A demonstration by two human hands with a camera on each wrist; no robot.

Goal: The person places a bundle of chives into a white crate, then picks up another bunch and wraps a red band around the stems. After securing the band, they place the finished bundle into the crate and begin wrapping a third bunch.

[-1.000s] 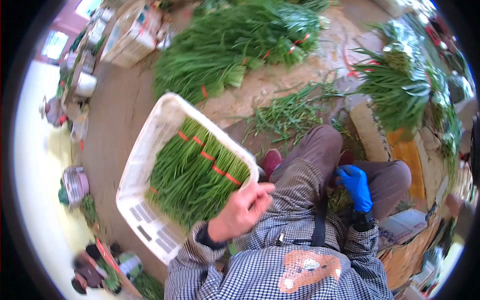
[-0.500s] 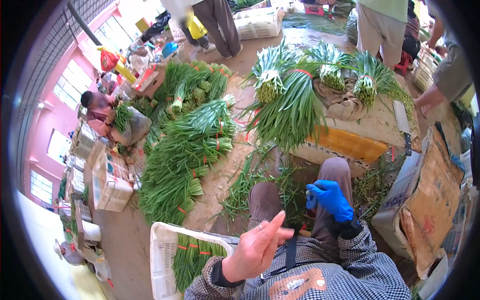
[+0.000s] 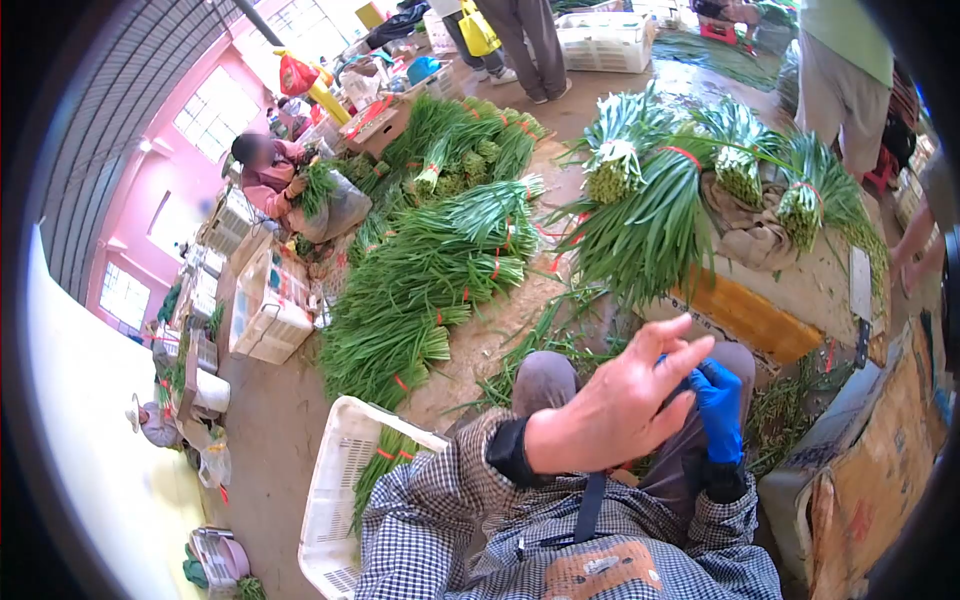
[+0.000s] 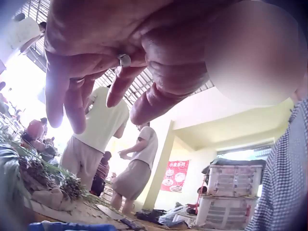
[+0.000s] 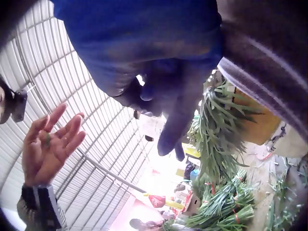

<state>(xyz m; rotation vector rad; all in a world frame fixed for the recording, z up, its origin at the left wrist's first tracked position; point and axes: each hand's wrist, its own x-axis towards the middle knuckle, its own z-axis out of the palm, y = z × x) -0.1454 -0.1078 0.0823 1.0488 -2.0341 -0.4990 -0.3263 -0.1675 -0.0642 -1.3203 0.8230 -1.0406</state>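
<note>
My bare left hand (image 3: 612,408) is raised over my lap with its fingers spread, and it grips nothing. A ring (image 4: 124,60) shows on one finger, and a small green leaf scrap (image 5: 47,140) clings to the palm. Just beyond it, partly hidden behind its fingers in the head view, is my right hand (image 3: 718,415) in a blue glove. It hangs by my knee with loosely bent fingers and nothing visible in them. Ahead of both hands, a large bundle of long green leaves (image 3: 645,225) tied with a red band lies on a box (image 3: 760,320).
A knife (image 3: 859,300) lies at the box's right end. Many red-banded green bundles (image 3: 430,270) cover the floor ahead left. By my left side stands a white crate (image 3: 325,500) holding more bundles. A worn carton (image 3: 870,470) stands right. Other people stand or sit farther off.
The head view has swung up from the crate to the bundles ahead. My left hand has left the crate's rim and moved right, in front of the gloved hand.
</note>
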